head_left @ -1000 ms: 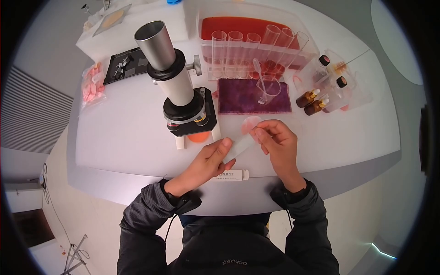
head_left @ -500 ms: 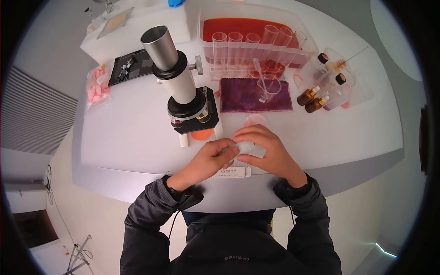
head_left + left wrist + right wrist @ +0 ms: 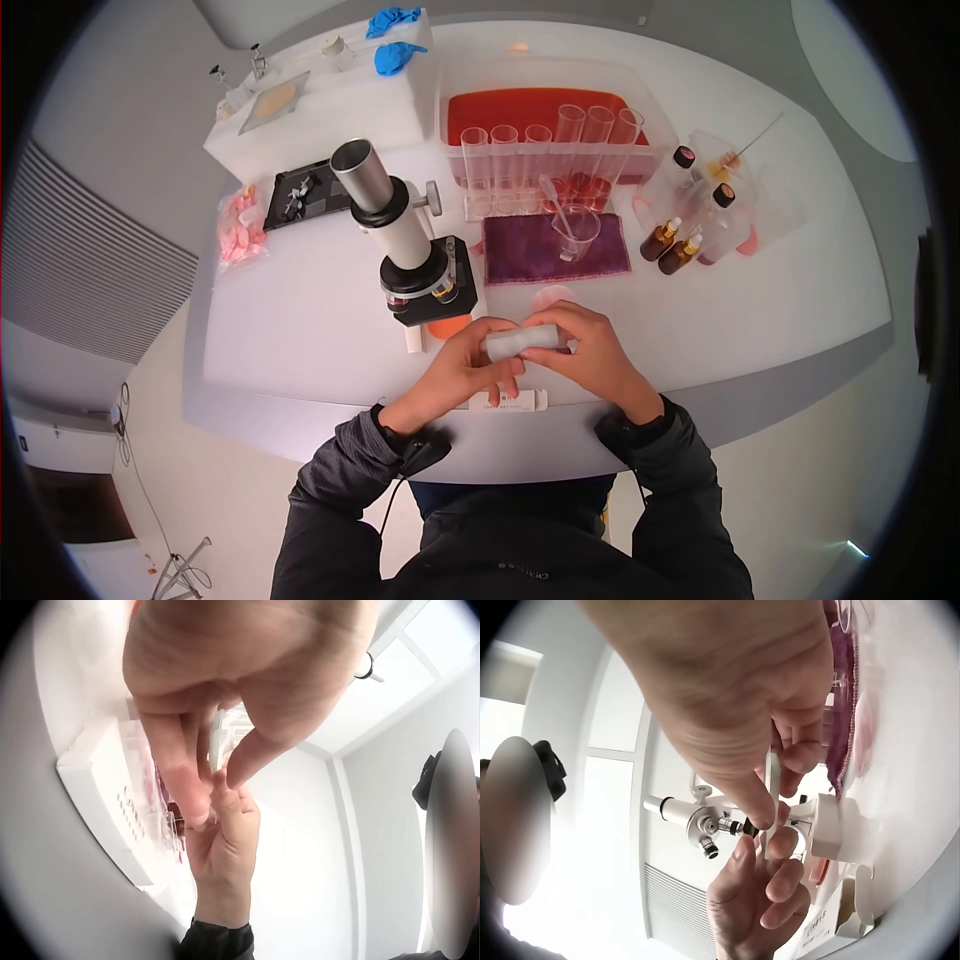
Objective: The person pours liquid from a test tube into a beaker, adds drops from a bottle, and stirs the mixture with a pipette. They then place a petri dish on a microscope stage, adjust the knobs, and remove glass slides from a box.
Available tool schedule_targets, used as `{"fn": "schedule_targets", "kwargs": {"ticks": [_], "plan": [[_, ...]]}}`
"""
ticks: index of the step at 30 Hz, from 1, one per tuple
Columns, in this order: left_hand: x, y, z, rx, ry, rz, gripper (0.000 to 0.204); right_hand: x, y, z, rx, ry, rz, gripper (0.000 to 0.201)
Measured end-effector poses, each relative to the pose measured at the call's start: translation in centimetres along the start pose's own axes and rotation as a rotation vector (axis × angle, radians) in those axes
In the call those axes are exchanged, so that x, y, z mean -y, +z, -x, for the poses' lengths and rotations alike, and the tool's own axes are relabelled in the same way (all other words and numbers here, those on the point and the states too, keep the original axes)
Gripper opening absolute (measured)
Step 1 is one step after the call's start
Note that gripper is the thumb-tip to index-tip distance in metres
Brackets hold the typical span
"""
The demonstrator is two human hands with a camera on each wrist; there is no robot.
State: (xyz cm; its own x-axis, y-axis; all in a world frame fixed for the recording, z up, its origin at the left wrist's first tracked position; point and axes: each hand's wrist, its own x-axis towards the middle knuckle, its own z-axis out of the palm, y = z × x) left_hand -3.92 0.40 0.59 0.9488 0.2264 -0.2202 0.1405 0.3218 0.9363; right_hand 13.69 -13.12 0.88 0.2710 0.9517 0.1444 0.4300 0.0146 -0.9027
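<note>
A flat, pale, translucent packet [image 3: 522, 342] is held level between both hands, low over the near side of the table. My left hand [image 3: 465, 362] pinches its left end. My right hand [image 3: 592, 350] grips the right end between thumb and fingers. From the right wrist, the packet [image 3: 772, 776] shows as a slim slab seen edge-on. Just beyond the fingers lies a round pink disc [image 3: 553, 296]. Below the hands, at the table's front edge, rests a white printed box [image 3: 512, 402]; one end flap stands open in the right wrist view.
A microscope [image 3: 408, 250] stands left of the hands. Beyond lie a purple cloth [image 3: 510, 262] with a beaker [image 3: 576, 236] on it, upright test tubes [image 3: 505, 165] and a tub of red liquid [image 3: 650, 155]. Amber dropper bottles [image 3: 660, 240] stand at right, a pink-filled bag [image 3: 242, 230] at left.
My right hand has come off the packet's far corner near the pink disc and taken its right end. The packet has swung from slanted to nearly level. The head view has shifted.
</note>
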Motion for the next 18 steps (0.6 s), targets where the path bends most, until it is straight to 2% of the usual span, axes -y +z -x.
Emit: {"fn": "schedule_targets", "kwargs": {"ticks": [7,10,18], "plan": [[0.46,0.26,-0.1,-0.084,0.107,0.051,0.047,-0.89,0.43,-0.17,-0.098,0.065,-0.203,0.031],[0.77,0.21,-0.14,-0.094,0.124,0.042,0.049,-0.75,0.2,-0.17,-0.059,0.116,-0.224,0.03],[0.79,0.44,0.0,-0.107,0.138,0.109,0.045,-0.38,0.41,-0.36,-0.085,0.071,-0.204,0.031]]}}
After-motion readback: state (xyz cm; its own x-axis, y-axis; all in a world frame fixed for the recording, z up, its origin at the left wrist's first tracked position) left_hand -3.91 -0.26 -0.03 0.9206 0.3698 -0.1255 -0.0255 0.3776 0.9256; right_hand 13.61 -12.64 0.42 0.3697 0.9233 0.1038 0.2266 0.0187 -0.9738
